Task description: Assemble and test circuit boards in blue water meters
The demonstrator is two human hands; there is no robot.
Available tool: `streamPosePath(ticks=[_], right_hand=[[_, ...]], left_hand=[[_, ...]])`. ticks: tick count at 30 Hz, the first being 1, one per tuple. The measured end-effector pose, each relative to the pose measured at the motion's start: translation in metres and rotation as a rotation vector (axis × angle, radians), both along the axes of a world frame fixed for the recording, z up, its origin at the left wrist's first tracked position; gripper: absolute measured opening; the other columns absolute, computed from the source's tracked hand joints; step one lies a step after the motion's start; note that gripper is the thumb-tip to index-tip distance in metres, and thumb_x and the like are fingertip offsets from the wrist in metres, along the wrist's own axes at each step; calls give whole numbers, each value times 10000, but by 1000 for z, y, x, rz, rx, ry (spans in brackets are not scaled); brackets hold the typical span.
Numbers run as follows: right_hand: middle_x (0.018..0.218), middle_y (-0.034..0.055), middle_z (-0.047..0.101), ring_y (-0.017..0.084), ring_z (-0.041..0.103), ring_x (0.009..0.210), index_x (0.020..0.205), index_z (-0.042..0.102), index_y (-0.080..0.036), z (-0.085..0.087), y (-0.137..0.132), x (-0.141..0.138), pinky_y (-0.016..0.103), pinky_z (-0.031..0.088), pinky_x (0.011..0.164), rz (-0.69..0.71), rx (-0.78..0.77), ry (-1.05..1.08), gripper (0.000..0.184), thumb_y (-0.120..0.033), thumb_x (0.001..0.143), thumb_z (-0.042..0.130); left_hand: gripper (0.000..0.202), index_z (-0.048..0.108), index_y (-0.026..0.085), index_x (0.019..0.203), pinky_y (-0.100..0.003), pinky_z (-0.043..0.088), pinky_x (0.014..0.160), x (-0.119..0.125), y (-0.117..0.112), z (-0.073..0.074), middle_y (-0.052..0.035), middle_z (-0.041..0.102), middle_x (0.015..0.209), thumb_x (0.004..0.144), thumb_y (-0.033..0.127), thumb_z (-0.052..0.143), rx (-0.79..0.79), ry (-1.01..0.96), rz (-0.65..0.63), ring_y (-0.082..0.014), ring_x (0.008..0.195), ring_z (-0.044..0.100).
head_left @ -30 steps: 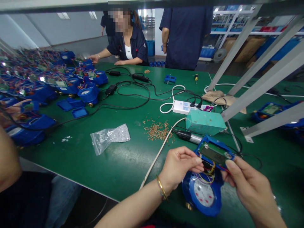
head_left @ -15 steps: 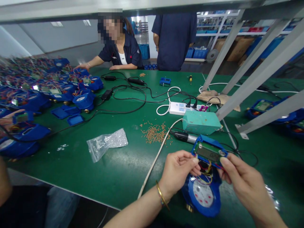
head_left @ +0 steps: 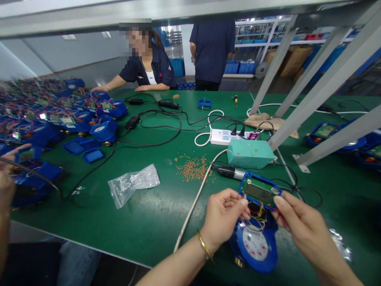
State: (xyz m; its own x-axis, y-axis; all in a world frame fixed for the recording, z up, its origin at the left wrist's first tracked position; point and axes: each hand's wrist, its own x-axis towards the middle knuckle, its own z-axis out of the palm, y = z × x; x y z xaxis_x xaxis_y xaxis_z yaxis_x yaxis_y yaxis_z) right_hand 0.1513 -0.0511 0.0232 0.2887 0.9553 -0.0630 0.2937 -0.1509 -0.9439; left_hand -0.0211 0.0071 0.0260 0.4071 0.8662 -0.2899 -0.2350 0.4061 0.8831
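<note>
Between my hands is a display module [head_left: 258, 192], a green circuit board with a small screen in a blue frame, tilted up. My left hand [head_left: 225, 214] pinches its left edge, close to the wires. Thumb and fingers of my right hand [head_left: 297, 216] grip its right edge. Thin yellow and red wires [head_left: 258, 220] run below the module to a blue water meter [head_left: 255, 244] with a round white dial, resting on the table. Just behind the module lies an electric screwdriver [head_left: 230, 172] with a black and silver body.
On the green table [head_left: 143, 234] are a pile of screws [head_left: 193, 170], a plastic bag of small parts [head_left: 135, 182], a teal box [head_left: 250, 153] and a power strip [head_left: 223, 136]. Metal posts [head_left: 324, 83] stand at right. Many meters [head_left: 74, 117] crowd the left. Co-workers [head_left: 149, 67] are opposite and at left.
My view has shifted slightly. Both my hands keep their grip on the display module, which shows little movement. At far left, a co-worker's hand and the black cable there have moved.
</note>
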Motion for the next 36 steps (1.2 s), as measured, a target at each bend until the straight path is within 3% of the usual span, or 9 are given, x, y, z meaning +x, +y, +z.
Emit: streamPosePath(ticks=[5, 10, 15, 17, 22, 26, 32, 34, 36], right_hand=[[567, -26, 483, 109, 432, 497, 712, 533, -194, -2, 3, 2, 209, 337, 450, 21, -2, 54, 452, -588, 934, 542], [559, -32, 443, 95, 385, 481, 674, 522, -184, 7, 8, 2, 197, 317, 422, 84, -2, 94, 511, -642, 897, 560], [580, -39, 412, 80, 321, 485, 716, 561, -170, 13, 18, 11, 179, 278, 406, 166, -27, 201, 533, -687, 837, 614], [619, -20, 460, 84, 344, 515, 788, 622, -163, 13, 21, 16, 180, 308, 437, 213, -46, 249, 511, -671, 842, 623], [670, 20, 526, 86, 339, 515, 969, 711, -138, 10, 27, 24, 191, 304, 427, 275, -86, 300, 552, -668, 831, 642], [704, 45, 567, 117, 432, 565, 1007, 719, -145, 8, 29, 28, 200, 349, 447, 261, -91, 296, 562, -671, 823, 648], [626, -1, 507, 85, 369, 500, 912, 708, -142, 3, 29, 33, 190, 300, 430, 288, -80, 285, 519, -649, 874, 602], [675, 18, 560, 118, 461, 545, 941, 717, -157, -6, 28, 38, 220, 394, 477, 280, -22, 235, 503, -638, 894, 577], [846, 66, 647, 200, 602, 769, 1030, 718, -186, -22, 24, 45, 300, 522, 676, 184, 120, 144, 516, -651, 911, 528]], left_hand=[[150, 659, 146, 702, -192, 516, 578, 0, 6, -7, -9, 684, 604, 779, 263, 716, 139, 127, 35, -108, 546, 663], [229, 622, 144, 726, -204, 550, 568, -2, 17, -14, -3, 691, 589, 666, 240, 821, 57, 52, 31, -141, 552, 700], [869, 457, 216, 1393, -261, 606, 641, -9, 32, -11, 77, 650, 604, 632, 228, 876, 58, -63, -181, -154, 577, 718], [945, 375, 263, 1488, -269, 609, 707, -11, 40, -9, 97, 612, 598, 674, 222, 853, 128, -24, -311, -140, 611, 719], [863, 439, 245, 1457, -216, 570, 625, -10, 57, -11, 68, 652, 631, 692, 220, 838, 433, 138, -477, -156, 649, 730], [719, 485, 218, 1388, -248, 589, 651, -6, 59, -14, -16, 747, 777, 744, 267, 802, 582, 177, -480, -210, 748, 761], [685, 491, 215, 1367, -239, 591, 661, -1, 53, -15, -5, 740, 781, 756, 265, 793, 725, 209, -413, -190, 716, 748], [679, 507, 214, 1352, -223, 587, 668, -1, 52, -17, 2, 735, 783, 744, 264, 807, 714, 201, -395, -178, 720, 743], [680, 510, 210, 1350, -215, 582, 662, -1, 51, -19, 1, 739, 785, 741, 258, 809, 674, 192, -375, -169, 709, 739]])
